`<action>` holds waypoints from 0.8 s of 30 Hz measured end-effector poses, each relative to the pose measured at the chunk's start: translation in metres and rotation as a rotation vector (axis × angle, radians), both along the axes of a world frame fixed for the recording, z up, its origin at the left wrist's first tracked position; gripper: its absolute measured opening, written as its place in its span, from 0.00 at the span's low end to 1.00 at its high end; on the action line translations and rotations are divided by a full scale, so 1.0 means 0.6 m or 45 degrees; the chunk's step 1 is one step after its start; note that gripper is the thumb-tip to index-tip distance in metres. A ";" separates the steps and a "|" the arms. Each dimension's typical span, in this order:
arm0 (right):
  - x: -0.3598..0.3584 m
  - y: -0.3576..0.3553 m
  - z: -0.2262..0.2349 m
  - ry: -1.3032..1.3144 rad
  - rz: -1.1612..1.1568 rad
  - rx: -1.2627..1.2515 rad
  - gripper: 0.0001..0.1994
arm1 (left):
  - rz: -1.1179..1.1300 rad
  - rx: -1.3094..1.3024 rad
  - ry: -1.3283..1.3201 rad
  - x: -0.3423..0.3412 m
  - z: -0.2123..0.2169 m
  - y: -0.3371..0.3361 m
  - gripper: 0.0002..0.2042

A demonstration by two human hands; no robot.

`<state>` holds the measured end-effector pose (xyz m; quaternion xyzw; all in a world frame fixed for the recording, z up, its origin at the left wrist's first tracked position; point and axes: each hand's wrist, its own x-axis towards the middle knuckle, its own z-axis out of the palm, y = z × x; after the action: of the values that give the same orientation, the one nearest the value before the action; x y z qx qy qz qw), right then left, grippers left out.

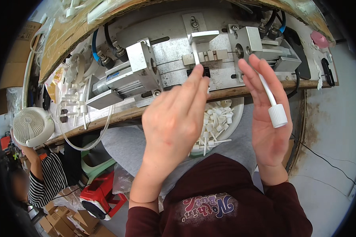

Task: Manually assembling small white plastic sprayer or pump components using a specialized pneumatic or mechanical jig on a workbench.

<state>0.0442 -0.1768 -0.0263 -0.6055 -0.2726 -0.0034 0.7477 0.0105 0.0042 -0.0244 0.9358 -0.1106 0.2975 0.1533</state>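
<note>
My left hand [172, 118] reaches over the metal fixture, back of the hand up. Its fingertips close on the near end of a thin white plastic stick [195, 53], which reaches up to a metal stop plate [204, 36] and lies by a small slotted block [214, 55]. My fingers hide the rest of that piece. To the right, my right hand [267, 142] is raised with the palm showing and fingers nearly straight. A white ribbed cap with a thin stem [278, 115] rests against it, the stem tucked between the fingers.
Pneumatic cylinders with metal blocks flank the fixture, one left [118, 81] and one right [273, 53]. A white basket [240, 114] of similar white caps sits on my lap below the wooden bench edge [126, 114]. A small fan [33, 126] and a person in a striped sleeve [53, 177] are left.
</note>
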 end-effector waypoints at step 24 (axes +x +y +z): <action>0.033 0.038 0.006 -1.036 -0.218 -1.248 0.14 | -0.438 -0.400 0.747 -0.086 0.006 0.028 0.11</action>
<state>0.0642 -0.1540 -0.0225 -0.8468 -0.4552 -0.1676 0.2181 -0.0409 0.0213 -0.0205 0.9140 -0.1706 0.0000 0.3681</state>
